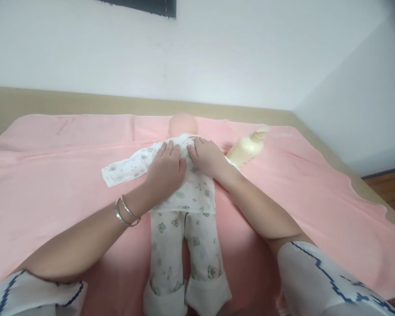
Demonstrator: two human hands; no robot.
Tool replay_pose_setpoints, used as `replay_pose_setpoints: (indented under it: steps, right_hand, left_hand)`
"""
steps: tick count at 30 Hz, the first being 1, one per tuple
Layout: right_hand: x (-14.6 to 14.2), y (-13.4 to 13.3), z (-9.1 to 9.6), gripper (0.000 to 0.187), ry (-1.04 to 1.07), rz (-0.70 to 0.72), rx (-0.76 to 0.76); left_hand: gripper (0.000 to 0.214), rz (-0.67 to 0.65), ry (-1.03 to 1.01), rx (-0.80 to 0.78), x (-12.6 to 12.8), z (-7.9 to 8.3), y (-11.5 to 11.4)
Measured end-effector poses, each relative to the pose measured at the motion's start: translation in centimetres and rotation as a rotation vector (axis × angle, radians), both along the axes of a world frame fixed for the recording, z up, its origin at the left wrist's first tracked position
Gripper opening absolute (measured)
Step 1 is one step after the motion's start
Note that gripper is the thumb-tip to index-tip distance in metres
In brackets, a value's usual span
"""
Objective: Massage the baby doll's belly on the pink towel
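A baby doll (183, 124) lies on its back on a pink sheet (52, 175), its head pointing away from me. It wears a white printed top (194, 193) and matching trousers (184, 250) with rolled cuffs. My left hand (166, 169) rests flat on the doll's chest, fingers stretched toward the collar. A pair of silver bangles (127, 211) circles that wrist. My right hand (208, 157) lies on the other side of the chest, fingers laid on the fabric at the neckline. Both hands touch the top.
A cream pump bottle (248, 147) lies on the sheet just right of the doll, behind my right forearm. A beige bed frame (85, 103) runs along the white wall. Wooden floor (393, 191) shows at the right.
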State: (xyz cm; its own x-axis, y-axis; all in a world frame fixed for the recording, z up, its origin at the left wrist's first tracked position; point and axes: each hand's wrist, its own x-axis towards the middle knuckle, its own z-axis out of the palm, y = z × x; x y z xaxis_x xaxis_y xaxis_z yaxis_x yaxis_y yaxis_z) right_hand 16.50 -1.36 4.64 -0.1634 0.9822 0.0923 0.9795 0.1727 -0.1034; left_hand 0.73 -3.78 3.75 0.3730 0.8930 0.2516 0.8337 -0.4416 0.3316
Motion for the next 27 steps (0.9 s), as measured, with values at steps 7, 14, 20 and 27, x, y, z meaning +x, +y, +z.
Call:
replay_pose_setpoints:
  steps: [7,14,20,27]
  right_hand:
    - [-0.28,-0.13,0.17,0.046,-0.002,-0.026,-0.025]
    - [-0.03,-0.18,0.02,0.045,0.035,-0.007,-0.016]
    - [0.04,-0.13,0.13,0.044,0.058,-0.005,-0.022]
    - [-0.06,-0.07,-0.08,0.044,0.042,-0.022,-0.005]
  left_hand:
    - [0.052,0.005,-0.046,0.018,-0.01,-0.47,-0.13]
    - [0.055,0.014,-0.047,-0.008,0.09,-0.42,-0.28]
    - [0.051,0.012,-0.070,0.023,-0.02,-0.75,-0.27]
    - [0.052,0.015,-0.076,0.019,0.09,-0.91,-0.18]
